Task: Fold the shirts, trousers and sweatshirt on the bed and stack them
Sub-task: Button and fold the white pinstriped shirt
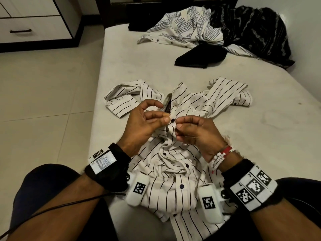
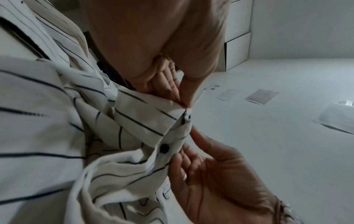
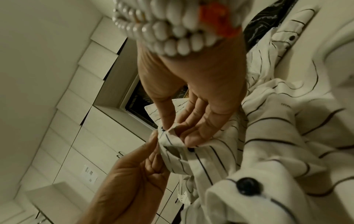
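I'm watching both hands working: left hand (image 1: 139,119) and right hand (image 1: 194,131) are pinching the rumpled white pinstriped shirt (image 1: 173,171) at its round dark button (image 1: 172,120), shirt lying crumpled on the bed (image 1: 243,136).

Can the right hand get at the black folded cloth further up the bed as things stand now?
Probably not yet. The right hand and left hand both pinch the striped shirt near its top button. The bed between it and the black folded cloth lies bare, but the hand must let go first.
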